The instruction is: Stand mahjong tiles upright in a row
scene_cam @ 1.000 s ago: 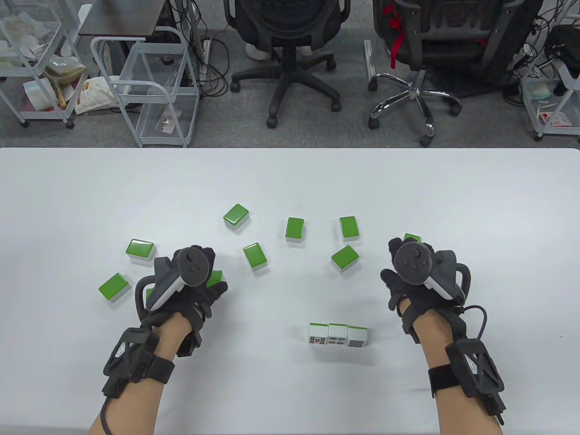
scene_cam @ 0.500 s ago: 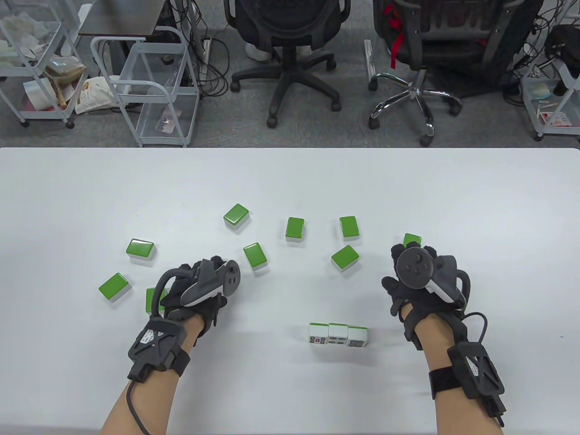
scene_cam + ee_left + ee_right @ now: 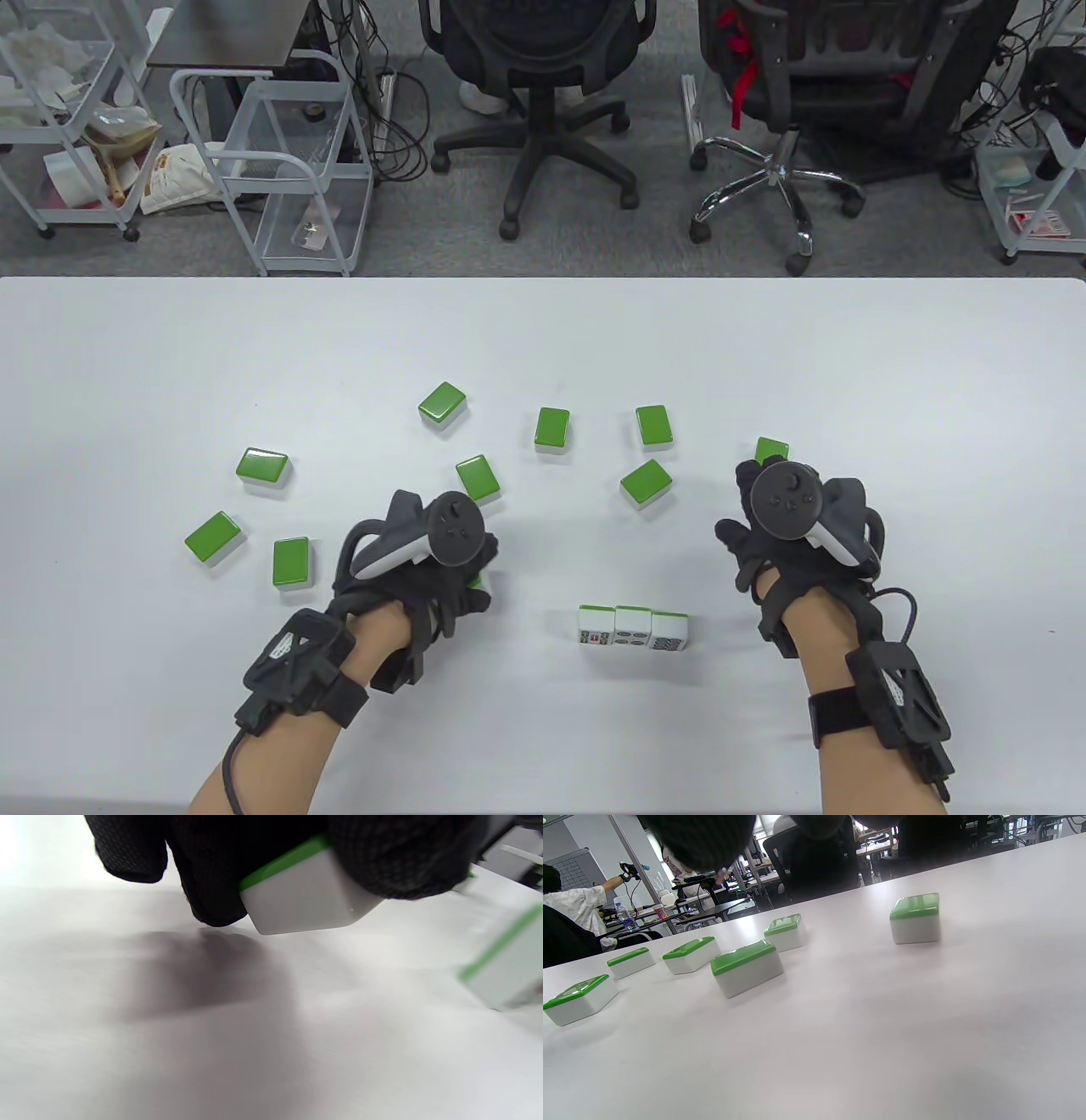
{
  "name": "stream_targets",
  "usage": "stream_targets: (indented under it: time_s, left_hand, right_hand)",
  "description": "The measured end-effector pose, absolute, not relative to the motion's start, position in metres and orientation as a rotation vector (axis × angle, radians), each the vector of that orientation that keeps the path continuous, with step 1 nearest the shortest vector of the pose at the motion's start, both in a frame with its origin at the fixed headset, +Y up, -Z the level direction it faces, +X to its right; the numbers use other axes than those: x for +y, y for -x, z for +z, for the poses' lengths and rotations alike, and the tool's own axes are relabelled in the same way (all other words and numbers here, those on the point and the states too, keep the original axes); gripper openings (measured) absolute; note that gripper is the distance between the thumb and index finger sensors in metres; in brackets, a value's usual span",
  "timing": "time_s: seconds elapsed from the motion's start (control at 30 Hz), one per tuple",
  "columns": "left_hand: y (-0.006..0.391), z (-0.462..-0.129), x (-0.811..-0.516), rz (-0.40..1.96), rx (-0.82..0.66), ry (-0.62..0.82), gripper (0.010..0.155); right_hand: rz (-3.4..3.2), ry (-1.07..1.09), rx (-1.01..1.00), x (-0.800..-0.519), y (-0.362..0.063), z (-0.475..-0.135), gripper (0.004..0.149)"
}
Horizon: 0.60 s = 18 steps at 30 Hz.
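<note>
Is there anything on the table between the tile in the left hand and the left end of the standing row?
Nothing visible: the left hand holds a tile off the table, and bare tabletop lies before the row.

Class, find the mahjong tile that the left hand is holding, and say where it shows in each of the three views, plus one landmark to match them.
Table view: held tile, a green sliver under the left hand, lower centre-left.
Left wrist view: held tile, top centre, gripped between gloved fingers, off the table.
Right wrist view: not in it.
Shared landmark: white table.
</note>
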<state>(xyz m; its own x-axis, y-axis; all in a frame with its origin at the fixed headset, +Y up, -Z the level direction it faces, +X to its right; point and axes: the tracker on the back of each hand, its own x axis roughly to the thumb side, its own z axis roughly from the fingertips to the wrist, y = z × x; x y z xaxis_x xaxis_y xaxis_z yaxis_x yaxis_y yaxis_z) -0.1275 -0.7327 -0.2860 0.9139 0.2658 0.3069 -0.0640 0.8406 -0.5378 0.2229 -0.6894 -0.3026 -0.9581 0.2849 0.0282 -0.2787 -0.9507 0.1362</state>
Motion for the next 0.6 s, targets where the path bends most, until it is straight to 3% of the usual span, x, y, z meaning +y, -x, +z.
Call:
stream_targets:
  time_s: [0.2,0.6]
  left_hand:
    - [0.089,-0.275,-0.735,0.213,-0.485,0.633,0.076]
    - [0.072,-0.273,-0.741,0.273,-0.479,0.591,0.071]
  right_hand:
    - [2.833,-0.08,0.207,-0.691,-0.223,-0.303,0.075]
    - [2.8,-0.094,0.249,-0.693,-0.22,-0.304,0.075]
